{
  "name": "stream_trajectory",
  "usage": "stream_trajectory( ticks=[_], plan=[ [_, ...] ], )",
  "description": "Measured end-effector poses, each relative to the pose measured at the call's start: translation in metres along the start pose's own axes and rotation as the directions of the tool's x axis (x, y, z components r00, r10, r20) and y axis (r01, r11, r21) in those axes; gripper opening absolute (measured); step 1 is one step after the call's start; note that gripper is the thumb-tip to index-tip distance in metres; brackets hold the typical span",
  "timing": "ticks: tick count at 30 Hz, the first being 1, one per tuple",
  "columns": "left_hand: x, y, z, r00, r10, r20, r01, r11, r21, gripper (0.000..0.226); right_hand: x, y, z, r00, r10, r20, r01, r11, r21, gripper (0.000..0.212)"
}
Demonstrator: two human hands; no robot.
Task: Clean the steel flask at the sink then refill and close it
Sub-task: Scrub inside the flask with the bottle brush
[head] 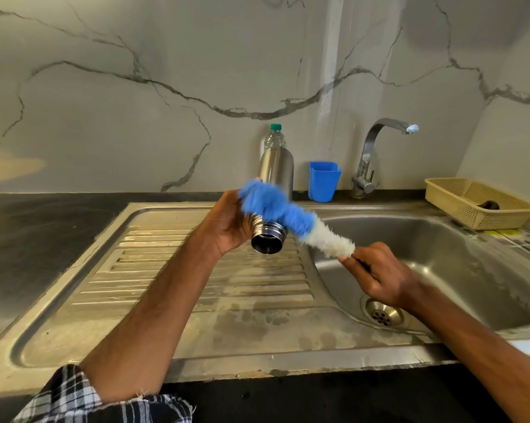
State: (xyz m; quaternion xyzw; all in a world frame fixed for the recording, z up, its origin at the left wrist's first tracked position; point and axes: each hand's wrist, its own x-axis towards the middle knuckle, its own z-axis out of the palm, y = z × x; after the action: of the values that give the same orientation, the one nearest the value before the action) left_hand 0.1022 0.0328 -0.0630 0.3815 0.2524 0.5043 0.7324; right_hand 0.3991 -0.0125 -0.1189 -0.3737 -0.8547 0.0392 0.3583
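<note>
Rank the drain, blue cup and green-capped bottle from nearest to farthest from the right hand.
1. The drain, close below the right hand, in the sink.
2. The blue cup, behind the sink.
3. The green-capped bottle, farther left, against the wall.

Uncapped steel flask [276, 167] tilted, mouth toward cam, blurred blue-white brush [272, 206] prob. across its neck.

Home kitchen: steel sink [440, 239] with drainboard [196, 285], tap [370, 154] at far right, dark countertop [28, 239], marble-look wall [135, 87].
</note>
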Motion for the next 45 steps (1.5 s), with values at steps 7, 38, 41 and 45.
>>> stream_trajectory(
  ticks=[7, 38, 41, 45],
  plan=[
    [0.001, 0.004, 0.000, 0.996, 0.047, -0.074, -0.047, 0.999, -0.003, 0.045, 0.002, 0.004, -0.001, 0.999, 0.034, -0.018, -0.034, 0.999, -0.008, 0.039],
    [-0.001, 0.002, 0.001, 0.999, 0.022, -0.025, -0.022, 0.999, 0.030, 0.051, 0.001, 0.011, 0.000, 0.996, 0.071, -0.056, -0.074, 0.996, -0.045, 0.045],
    [-0.003, 0.001, 0.007, 1.000, 0.024, 0.001, -0.024, 0.996, 0.085, 0.095, 0.002, 0.007, -0.003, 0.994, 0.107, -0.032, -0.107, 0.994, -0.013, 0.047],
    [-0.004, 0.003, 0.004, 1.000, 0.031, -0.002, -0.031, 0.999, 0.030, 0.106, 0.003, 0.000, -0.007, 0.981, 0.192, 0.003, -0.191, 0.973, 0.127, 0.048]
  ],
)
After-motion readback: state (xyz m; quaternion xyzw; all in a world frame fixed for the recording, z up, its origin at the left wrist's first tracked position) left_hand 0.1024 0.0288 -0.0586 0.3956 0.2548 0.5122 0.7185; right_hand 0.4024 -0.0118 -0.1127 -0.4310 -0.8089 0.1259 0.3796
